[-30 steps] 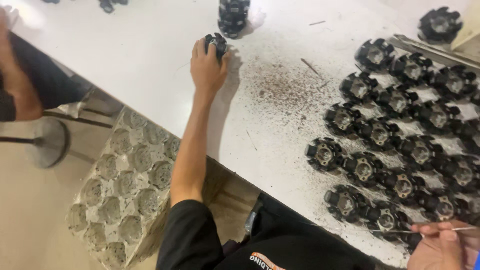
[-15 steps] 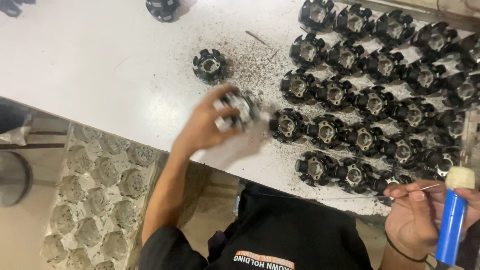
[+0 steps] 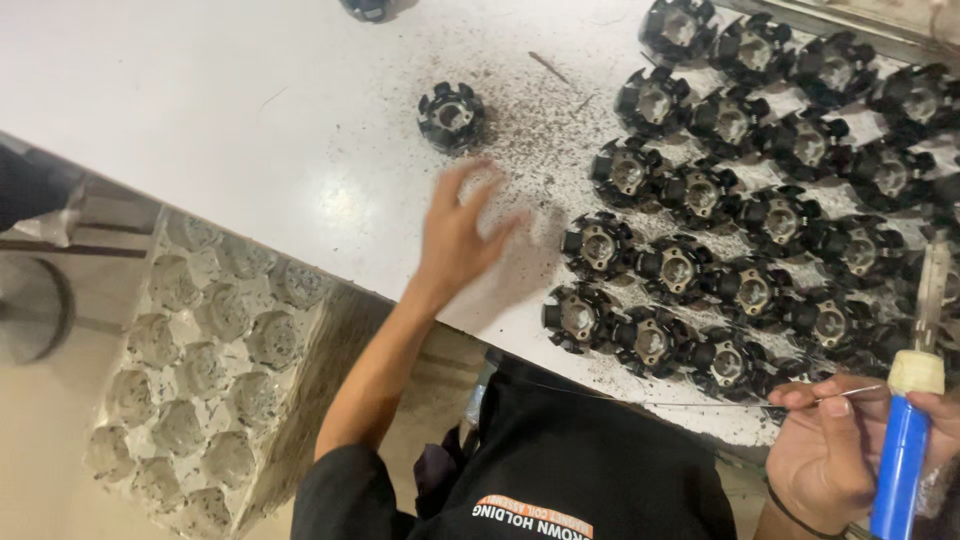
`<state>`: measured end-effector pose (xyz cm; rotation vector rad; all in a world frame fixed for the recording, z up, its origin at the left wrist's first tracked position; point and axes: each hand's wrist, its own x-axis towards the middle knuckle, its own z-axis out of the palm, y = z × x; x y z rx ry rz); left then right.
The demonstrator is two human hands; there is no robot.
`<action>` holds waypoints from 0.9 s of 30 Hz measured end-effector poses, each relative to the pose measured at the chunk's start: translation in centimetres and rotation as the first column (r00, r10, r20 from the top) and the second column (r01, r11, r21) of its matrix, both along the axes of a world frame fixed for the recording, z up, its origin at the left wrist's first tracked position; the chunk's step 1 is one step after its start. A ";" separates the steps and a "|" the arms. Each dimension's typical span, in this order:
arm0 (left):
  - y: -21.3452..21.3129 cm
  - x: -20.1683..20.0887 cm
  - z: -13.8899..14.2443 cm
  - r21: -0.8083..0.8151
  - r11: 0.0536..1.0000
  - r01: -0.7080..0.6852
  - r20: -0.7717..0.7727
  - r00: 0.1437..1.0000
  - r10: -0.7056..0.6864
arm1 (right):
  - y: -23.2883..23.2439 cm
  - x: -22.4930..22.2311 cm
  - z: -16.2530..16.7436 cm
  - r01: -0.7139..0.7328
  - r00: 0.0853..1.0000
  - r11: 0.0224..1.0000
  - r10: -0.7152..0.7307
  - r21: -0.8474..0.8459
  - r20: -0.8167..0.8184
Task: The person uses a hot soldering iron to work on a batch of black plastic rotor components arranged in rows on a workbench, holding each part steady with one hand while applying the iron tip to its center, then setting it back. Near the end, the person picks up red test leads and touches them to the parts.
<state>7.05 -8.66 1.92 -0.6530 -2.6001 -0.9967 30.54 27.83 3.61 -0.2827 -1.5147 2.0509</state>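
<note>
A worker's left hand (image 3: 458, 235) is hovering open-fingered and empty over the white bench (image 3: 200, 110), beside rows of black motor stators (image 3: 700, 270) grouped within easy reach; the right hand (image 3: 850, 450) is gripping a blue-handled soldering iron (image 3: 905, 455) and pinching thin wire (image 3: 700, 402); one lone stator (image 3: 451, 116) is sitting apart.

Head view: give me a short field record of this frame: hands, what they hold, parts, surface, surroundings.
left hand: open, fingers spread, blurred, over the table, holding nothing
right hand: grips a blue-handled tool and pinches a thin wire
lone part: black round part, apart from the rest, beyond the left hand
grouped parts: many black round parts in rows, right of the left hand
table: white, dark specks near the parts
tray: moulded, below the table's edge
</note>
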 end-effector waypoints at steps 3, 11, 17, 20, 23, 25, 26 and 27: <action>-1.5 -6.7 -1.9 -0.188 0.918 -0.350 -0.084 0.937 0.340 | -0.1 -0.5 -0.4 -0.018 1.000 0.999 0.017 0.041 0.025; 2.2 -17.5 -4.8 -0.095 0.994 0.062 0.066 0.996 -0.056 | -0.2 -2.4 -0.2 0.005 0.998 1.000 -0.006 0.019 0.058; 11.0 -22.6 -5.9 0.007 0.995 -0.097 -0.026 0.995 0.097 | -0.8 -3.8 0.1 0.004 1.000 1.000 -0.004 0.005 0.004; 12.3 -22.9 -5.8 -0.020 0.991 -0.130 -0.038 0.991 0.129 | -0.9 -4.0 0.4 0.053 0.998 0.999 -0.053 -0.012 0.033; 12.7 -23.0 -5.8 0.002 0.993 -0.118 -0.064 0.991 0.118 | -0.8 -3.9 0.3 0.069 0.990 0.997 -0.062 -0.046 0.130; 13.1 -23.0 -5.8 0.007 0.994 -0.111 -0.076 0.991 0.111 | -0.6 -3.9 -0.2 0.044 0.992 0.997 -0.035 -0.066 0.125; 13.3 -22.9 -5.7 -0.010 0.994 -0.111 -0.055 0.992 0.110 | -0.4 -3.9 -0.6 0.022 0.995 0.996 -0.013 -0.087 0.098; 13.2 -22.8 -5.3 -0.027 0.993 -0.116 -0.034 0.993 0.115 | -0.1 -3.8 -0.9 0.013 0.996 0.997 -0.006 -0.082 0.085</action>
